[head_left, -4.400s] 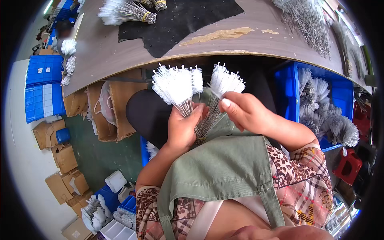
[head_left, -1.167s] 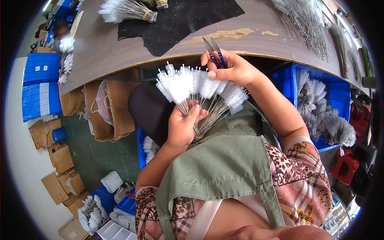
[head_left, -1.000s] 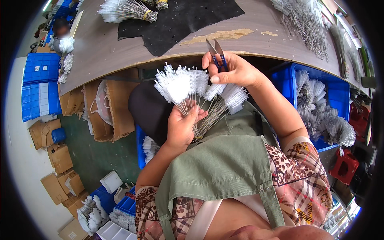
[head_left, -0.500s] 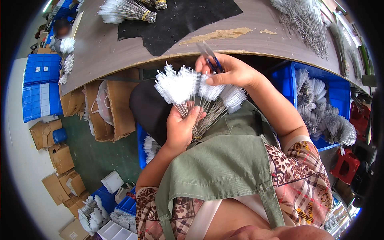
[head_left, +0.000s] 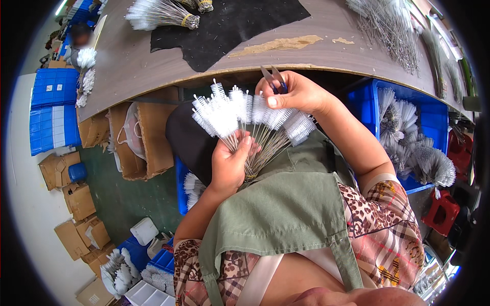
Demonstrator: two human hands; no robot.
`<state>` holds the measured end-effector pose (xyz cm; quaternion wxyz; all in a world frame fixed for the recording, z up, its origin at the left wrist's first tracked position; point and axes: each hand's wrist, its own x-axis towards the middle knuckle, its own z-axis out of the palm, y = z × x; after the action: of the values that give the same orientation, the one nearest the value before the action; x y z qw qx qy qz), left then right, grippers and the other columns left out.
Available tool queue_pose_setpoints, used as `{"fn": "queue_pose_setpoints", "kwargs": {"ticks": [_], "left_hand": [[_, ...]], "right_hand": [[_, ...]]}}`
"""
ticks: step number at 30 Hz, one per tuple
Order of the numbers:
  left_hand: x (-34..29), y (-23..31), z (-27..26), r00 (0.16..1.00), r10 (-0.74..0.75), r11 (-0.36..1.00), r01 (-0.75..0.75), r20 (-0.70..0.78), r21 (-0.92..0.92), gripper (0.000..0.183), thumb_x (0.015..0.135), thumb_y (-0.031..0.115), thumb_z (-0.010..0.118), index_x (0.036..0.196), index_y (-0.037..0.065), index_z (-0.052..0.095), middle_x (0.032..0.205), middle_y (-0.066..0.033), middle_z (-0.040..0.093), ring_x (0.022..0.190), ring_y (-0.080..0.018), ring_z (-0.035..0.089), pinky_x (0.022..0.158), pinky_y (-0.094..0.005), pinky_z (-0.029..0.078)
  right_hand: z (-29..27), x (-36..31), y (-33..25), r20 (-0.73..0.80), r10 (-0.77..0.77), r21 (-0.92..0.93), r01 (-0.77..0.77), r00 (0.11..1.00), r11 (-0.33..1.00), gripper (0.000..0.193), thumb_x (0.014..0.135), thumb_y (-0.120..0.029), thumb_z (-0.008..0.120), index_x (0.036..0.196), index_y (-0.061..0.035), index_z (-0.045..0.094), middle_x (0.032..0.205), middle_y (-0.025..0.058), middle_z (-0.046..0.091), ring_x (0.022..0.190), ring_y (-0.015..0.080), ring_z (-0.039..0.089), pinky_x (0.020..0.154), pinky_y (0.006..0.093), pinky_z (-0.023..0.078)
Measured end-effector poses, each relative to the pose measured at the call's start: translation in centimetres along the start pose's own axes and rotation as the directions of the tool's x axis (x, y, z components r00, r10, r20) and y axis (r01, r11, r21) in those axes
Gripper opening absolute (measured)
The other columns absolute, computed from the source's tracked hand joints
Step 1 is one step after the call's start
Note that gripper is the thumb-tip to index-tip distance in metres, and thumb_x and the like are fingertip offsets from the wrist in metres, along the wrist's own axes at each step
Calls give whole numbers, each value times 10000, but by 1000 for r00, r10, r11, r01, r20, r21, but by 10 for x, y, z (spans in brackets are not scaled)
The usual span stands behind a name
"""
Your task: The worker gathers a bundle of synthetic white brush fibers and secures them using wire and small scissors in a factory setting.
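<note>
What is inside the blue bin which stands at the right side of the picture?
White brushes lie heaped in bunches inside the bin. They cover its bottom, so what, if anything, lies beneath them cannot be seen.

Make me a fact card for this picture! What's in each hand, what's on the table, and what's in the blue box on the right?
Left hand: gripping some white wire-stemmed brushes, heads fanned upward
Right hand: holding small snips, blades apart, close to the brush heads
Table: black sheet, with a yellow-banded brush bundle lying partly on it
Blue crate: more brushes
Clothing: green apron
</note>
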<state>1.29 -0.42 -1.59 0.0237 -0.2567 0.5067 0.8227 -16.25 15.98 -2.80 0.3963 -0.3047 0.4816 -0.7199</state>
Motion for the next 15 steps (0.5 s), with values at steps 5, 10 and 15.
{"fn": "queue_pose_setpoints", "kwargs": {"ticks": [5,10,15], "left_hand": [[2,2,-2,999,-14,996,12,29,92,98,892,15,596,967,1,536,841,-71,620,726,-147,607,718,-314,532],[5,6,-3,988,-37,958,-7,149,287,112,855,12,646,925,11,558,811,-23,621,723,-86,591,683,-229,488],[5,2,-3,974,2,954,-70,228,290,123,887,58,624,960,3,542,822,-58,646,753,-103,613,693,-240,495]], "right_hand": [[11,-3,-23,0,17,-7,-17,1000,1000,232,817,-234,733,890,-71,584,761,-73,526,733,47,470,707,225,386],[-2,6,-17,-11,-7,-217,5,1000,976,383,862,-408,649,823,-37,563,765,10,511,740,95,495,676,257,408],[7,27,-32,-72,-33,-469,-5,997,883,389,822,-425,700,791,-51,597,721,-7,583,694,62,527,648,247,436]]}}
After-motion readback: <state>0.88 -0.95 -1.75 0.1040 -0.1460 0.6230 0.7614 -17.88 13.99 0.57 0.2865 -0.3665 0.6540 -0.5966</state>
